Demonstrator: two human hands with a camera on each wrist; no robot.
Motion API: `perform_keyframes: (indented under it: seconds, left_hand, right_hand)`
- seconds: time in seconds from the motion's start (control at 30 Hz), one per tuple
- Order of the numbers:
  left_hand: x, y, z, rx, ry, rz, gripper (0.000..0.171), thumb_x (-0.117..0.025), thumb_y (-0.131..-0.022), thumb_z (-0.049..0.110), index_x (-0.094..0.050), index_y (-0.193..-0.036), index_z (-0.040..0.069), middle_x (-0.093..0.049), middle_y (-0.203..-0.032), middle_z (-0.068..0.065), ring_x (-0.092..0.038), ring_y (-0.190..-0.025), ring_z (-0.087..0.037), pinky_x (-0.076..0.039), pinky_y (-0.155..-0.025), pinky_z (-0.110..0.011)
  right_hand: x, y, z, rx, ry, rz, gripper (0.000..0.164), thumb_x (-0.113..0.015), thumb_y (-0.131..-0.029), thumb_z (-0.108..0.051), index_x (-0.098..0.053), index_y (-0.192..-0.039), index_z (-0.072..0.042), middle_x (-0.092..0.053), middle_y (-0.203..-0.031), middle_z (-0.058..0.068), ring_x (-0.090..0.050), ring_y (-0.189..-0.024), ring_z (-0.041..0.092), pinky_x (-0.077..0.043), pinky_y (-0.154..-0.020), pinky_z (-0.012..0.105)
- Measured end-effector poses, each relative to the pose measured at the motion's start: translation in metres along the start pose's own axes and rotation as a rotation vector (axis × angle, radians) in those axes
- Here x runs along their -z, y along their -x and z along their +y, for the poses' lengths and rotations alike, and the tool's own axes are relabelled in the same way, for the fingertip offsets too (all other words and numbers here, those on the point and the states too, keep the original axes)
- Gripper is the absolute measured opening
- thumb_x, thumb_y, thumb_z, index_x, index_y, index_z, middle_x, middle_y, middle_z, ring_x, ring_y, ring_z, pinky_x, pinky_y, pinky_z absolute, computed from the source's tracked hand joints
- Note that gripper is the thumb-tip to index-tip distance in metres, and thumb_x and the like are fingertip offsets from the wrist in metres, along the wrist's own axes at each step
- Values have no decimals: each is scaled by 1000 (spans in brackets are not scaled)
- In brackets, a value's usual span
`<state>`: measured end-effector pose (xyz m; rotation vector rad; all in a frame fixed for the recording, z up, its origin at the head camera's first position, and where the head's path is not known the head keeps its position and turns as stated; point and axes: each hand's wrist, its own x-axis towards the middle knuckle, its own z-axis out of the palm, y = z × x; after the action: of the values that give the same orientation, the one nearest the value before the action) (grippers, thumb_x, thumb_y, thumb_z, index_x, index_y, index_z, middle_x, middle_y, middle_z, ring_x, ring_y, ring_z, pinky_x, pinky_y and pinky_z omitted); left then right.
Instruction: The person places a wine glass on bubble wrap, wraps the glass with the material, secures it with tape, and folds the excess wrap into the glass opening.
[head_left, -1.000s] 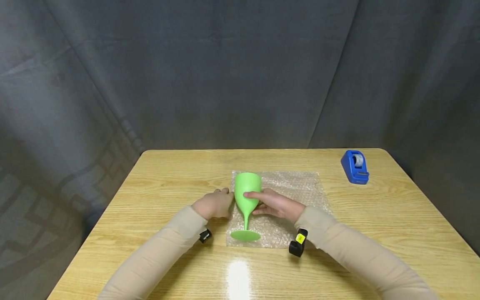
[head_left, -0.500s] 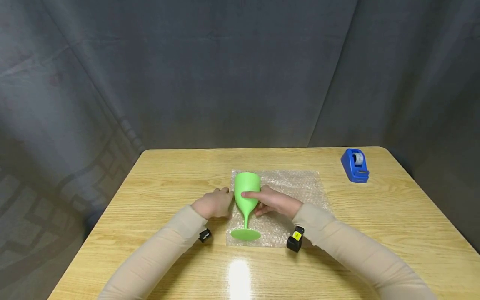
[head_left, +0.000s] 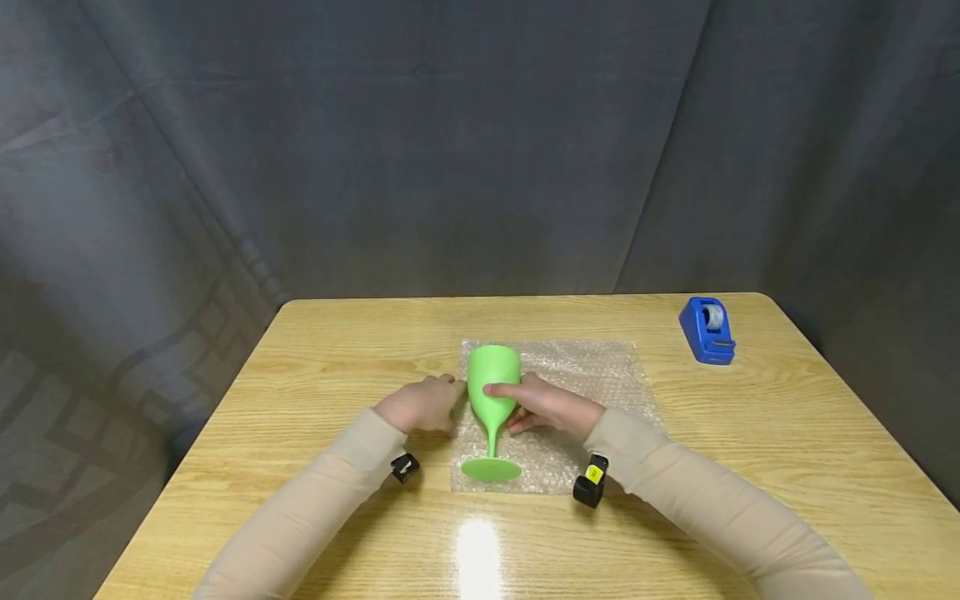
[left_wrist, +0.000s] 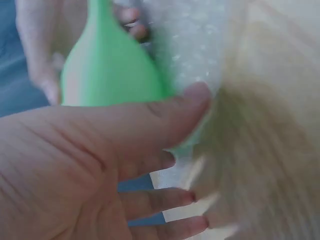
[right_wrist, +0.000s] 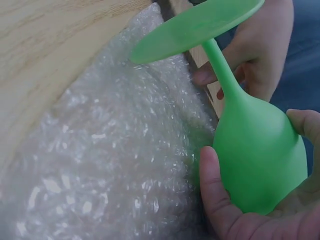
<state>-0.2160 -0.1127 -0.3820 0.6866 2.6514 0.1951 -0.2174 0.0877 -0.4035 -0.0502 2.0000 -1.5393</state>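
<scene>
Far left: left hand (head_left: 425, 404) beside the wrap's left edge, thumb standing apart from fairly straight fingers; nothing seen between them (whether a fingertip has caught the film, cannot tell).

Next: bright green, smooth stemmed goblet (head_left: 495, 372), on its side near the left edge of a clear rectangular sheet of bubble wrap (head_left: 592, 375); foot toward the person, mouth away. Sheet spread flat on the pale wood-grain table (head_left: 337, 350).

Then right hand (head_left: 551, 406): curled partway about the bowl, thumb on top, fingers at the side; it has hold of the goblet.

Far right: blue tape dispenser (head_left: 707, 332) with a pale roll, well apart.

Risks, judged: round bowl could roll off the sheet's left edge if the right hand relaxes; a tug on the film could shift or buckle the sheet beneath.

Markings: yellow sticker (head_left: 594, 474) on the black right-wrist device (head_left: 588, 492), characters too small to read. No brand legible on goblet or dispenser.
</scene>
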Motion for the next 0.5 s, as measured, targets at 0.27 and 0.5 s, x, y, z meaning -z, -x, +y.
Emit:
perform_keyframes:
  seconds: [0.27,0.5]
  left_hand:
    - [9,-1,-18,26,492,4,71,-66,-88,3,-30,-149,2,-51,-138,-23,-53,-124,-36,-46,-104,-48]
    - [-3,-11,-24,144,1083,-15,68,-55,-88,-5,-18,-145,-16,-54,-117,-26,-60,-108,-33,-54,-95,-39]
  right_hand:
    - [1,0,2,-7,-3,-2,56,-62,-91,-33,-41,-124,8,-60,-76,10,-59,-55,14,-58,-58,26]
    - [2,-1,2,-10,-12,-14,54,-61,-92,-34,-44,-122,7,-59,-75,9,-58,-54,14,-59,-58,27]
